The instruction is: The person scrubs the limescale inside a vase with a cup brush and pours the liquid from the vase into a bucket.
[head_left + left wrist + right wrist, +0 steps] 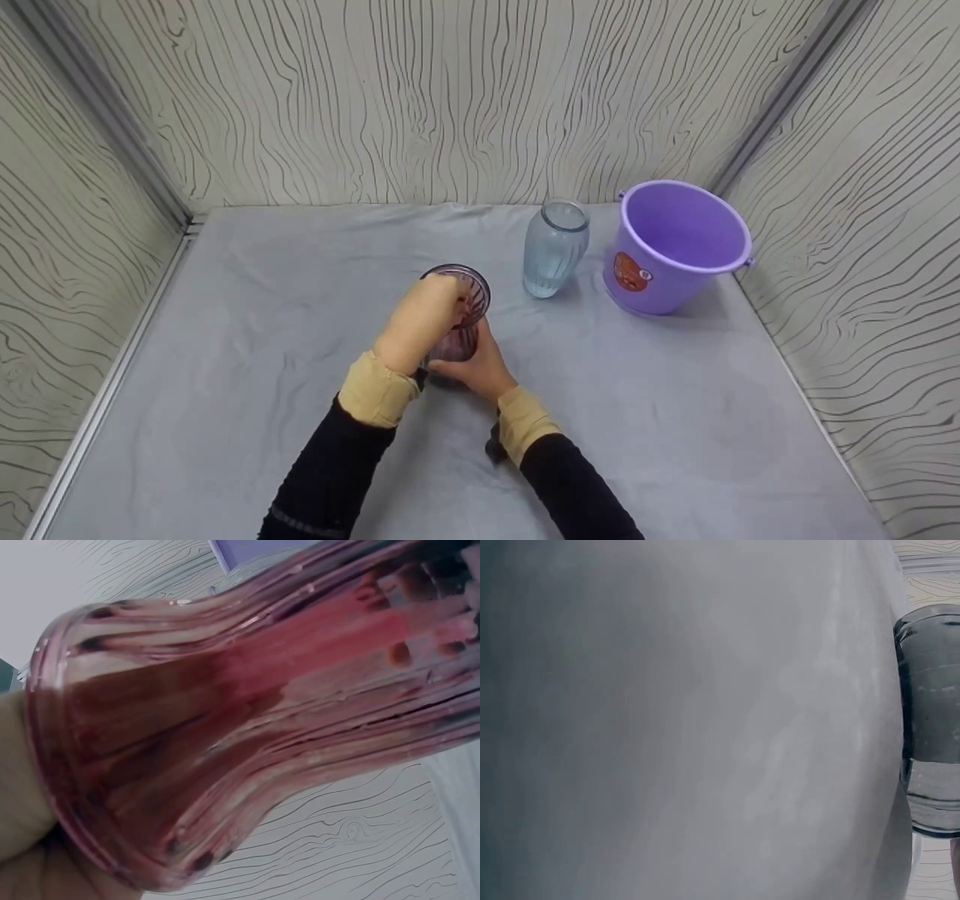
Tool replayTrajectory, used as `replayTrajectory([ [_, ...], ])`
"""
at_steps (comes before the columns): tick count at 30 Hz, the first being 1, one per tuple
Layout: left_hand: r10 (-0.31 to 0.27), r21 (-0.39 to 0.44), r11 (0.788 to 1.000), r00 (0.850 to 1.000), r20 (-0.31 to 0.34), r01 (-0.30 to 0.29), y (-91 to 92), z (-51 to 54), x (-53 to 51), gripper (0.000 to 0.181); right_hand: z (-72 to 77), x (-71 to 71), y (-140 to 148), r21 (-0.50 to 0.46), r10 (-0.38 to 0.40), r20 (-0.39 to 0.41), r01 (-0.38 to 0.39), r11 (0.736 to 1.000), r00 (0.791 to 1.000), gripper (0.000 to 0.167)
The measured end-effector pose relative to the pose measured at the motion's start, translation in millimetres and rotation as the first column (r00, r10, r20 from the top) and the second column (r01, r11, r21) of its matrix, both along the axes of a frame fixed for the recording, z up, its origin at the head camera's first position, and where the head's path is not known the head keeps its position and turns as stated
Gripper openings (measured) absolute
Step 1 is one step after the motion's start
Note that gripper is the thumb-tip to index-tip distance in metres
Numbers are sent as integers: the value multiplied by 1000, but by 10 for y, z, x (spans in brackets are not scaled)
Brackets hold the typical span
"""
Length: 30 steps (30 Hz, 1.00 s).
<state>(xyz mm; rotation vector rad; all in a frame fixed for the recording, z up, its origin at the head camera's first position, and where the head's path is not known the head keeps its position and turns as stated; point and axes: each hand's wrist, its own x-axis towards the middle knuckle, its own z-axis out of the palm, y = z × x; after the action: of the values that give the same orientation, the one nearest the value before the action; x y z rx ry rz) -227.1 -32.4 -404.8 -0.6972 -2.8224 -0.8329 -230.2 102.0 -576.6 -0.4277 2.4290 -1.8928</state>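
Note:
A purple-tinted ribbed glass vase [456, 348] is held over the table by my right hand [486, 369], thumb and fingers round its lower body. My left hand [421, 319] reaches in over the rim, its fingers inside the mouth. In the left wrist view the vase [247, 757] lies across the picture, flared rim at the left beside part of the hand. Through the glass show dark finger-like shapes and a long pink shape [322, 645]; whether that is something held cannot be told. The right wrist view does not clearly show the right hand.
Right of the hands stands a pale blue ribbed glass vase [551, 259]. Beyond it is a purple bucket [660, 289] with a red sticker. Grey cloth [285, 315] covers the table, with wood-patterned walls [375, 105] around. A glass vessel [934, 720] is cut off in the right wrist view.

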Motion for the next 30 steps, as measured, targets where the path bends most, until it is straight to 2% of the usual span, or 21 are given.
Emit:
replayTrajectory([
  [5,2,0,1000,1000,-15,-2,19,-14,-5,16,0,0,12,19,-8,17,7,1000,1000,112],
  [13,9,-13,1000,1000,-19,-9,11,-15,-34,20,-2,-6,6,22,-2,-2,2,1000,1000,112],
  [20,17,-69,997,1000,14,-16,21,1,-58,11,10,-6,-1,29,-3,10,3,1000,1000,112],
  [29,-39,-148,988,999,-4,38,7,19,-64,5,-4,-6,1,16,4,-15,-4,1000,1000,110],
  [30,-41,-152,988,999,-16,38,3,17,-58,5,40,15,-3,10,9,-18,-9,1000,1000,110],
])
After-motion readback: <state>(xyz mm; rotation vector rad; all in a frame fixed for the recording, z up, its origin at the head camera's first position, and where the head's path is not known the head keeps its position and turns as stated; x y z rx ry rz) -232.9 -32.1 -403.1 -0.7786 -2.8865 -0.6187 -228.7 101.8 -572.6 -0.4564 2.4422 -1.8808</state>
